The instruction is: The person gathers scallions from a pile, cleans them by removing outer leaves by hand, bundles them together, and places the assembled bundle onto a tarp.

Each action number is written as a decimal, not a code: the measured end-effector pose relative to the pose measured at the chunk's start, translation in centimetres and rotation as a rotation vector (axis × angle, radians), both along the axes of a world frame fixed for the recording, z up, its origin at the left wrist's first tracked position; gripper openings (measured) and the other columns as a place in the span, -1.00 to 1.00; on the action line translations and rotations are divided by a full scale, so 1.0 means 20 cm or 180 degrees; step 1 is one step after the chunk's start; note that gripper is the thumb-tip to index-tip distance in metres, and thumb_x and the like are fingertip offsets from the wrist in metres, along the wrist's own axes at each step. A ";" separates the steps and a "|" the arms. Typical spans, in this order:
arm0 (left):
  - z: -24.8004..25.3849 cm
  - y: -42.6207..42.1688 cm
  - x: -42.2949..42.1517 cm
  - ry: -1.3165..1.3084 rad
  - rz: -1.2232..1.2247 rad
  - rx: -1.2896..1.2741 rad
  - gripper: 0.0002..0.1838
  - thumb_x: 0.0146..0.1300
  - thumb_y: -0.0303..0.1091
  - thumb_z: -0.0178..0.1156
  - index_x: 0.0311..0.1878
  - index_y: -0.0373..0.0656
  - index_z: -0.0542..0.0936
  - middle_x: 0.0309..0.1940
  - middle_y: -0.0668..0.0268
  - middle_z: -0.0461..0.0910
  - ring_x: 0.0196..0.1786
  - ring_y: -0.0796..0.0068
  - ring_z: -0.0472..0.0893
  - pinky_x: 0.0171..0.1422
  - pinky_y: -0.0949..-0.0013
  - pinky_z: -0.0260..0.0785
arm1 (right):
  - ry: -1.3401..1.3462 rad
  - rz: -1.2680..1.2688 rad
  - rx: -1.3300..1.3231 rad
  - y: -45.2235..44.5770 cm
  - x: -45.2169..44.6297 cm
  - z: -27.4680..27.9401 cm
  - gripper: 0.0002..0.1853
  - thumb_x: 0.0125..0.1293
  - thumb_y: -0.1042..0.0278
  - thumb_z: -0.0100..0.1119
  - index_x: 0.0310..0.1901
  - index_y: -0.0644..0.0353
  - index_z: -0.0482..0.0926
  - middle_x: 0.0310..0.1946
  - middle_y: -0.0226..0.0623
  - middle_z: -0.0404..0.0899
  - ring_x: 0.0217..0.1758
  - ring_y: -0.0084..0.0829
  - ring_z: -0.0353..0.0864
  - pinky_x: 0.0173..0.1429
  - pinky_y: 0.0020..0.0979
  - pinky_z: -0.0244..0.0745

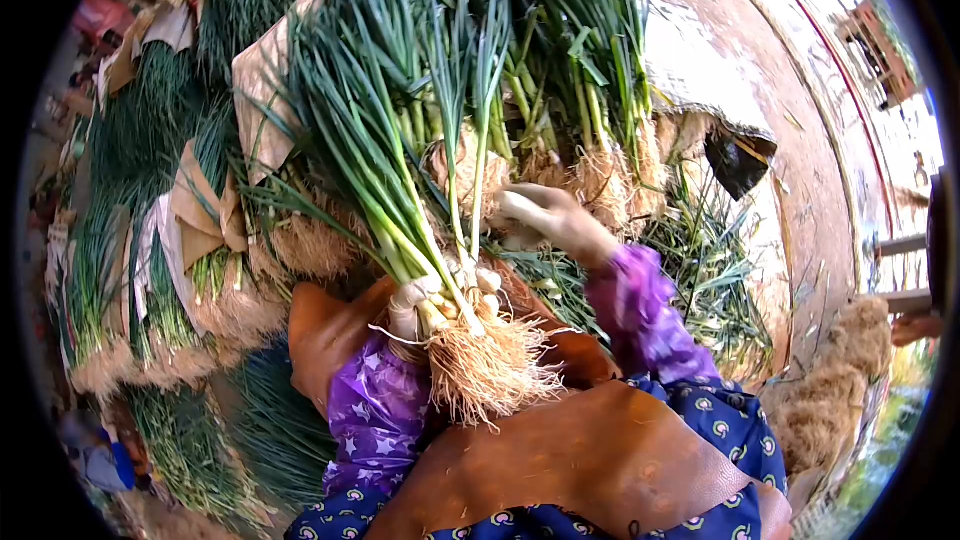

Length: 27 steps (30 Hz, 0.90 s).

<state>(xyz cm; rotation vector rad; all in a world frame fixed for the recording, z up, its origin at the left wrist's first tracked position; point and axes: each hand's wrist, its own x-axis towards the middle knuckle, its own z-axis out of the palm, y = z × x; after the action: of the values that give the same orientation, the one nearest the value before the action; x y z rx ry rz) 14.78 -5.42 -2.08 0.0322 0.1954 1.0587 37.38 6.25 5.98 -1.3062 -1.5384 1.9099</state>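
A bunch of long green onions (400,210) with pale stems and a tangle of stringy roots lies over my lap, roots toward me. My left hand (408,312), in a glove, is wrapped round the stems just above the roots. To the right of the bunch, my right hand (550,220) is raised and smeared by motion; its fingers point left toward the stems. Whether it holds anything is not clear. Behind it stand more rooted onion bunches (605,175). A brown apron (560,460) covers my lap.
Many onion bundles (150,140) wrapped in brown paper fill the left side. Loose green leaves (700,280) lie at the right, beside a white sack (700,70). Piled roots (825,395) are at the lower right. Part of another person's hand (915,328) shows at the right edge.
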 end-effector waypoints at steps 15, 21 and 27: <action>0.34 0.04 0.05 0.1457 0.0894 -0.0102 -0.43 0.02 -0.23 0.09 0.03 -0.49 0.39 -0.06 -0.06 0.49 -0.10 0.18 0.57 0.00 0.14 0.52 | -0.1131 -0.1424 0.1869 0.32 -0.20 -0.13 -0.81 0.35 0.29 0.05 -0.33 0.21 0.55 -0.60 -0.34 0.50 -0.60 -0.56 0.43 -0.52 -0.49 0.48; 0.11 0.03 0.06 0.0434 0.0692 -0.0385 -0.48 0.07 -0.31 0.04 0.06 -0.50 0.34 -0.19 0.01 0.50 -0.21 0.25 0.55 -0.11 0.28 0.52 | -0.1226 0.0289 0.2611 0.11 -0.52 -0.11 -0.67 0.31 0.09 0.11 -0.23 0.23 0.62 -0.47 -0.19 0.64 -0.51 -0.33 0.59 -0.37 -0.35 0.54; 0.19 0.03 0.07 0.0307 0.0667 -0.0259 -0.39 0.06 -0.28 0.02 0.16 -0.50 0.28 -0.13 -0.13 0.52 -0.17 0.09 0.58 -0.06 0.12 0.52 | -0.1916 -0.0436 0.1206 0.65 -0.23 -0.42 -0.46 0.16 -0.03 0.24 -0.14 0.41 0.54 -0.38 0.03 0.61 -0.29 -0.14 0.61 -0.09 -0.27 0.51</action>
<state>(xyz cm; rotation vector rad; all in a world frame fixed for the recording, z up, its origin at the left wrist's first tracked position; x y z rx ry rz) 16.13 -4.85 1.66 -0.0109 0.3344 1.2581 32.86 19.27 -2.42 -1.8334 -1.8980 1.1073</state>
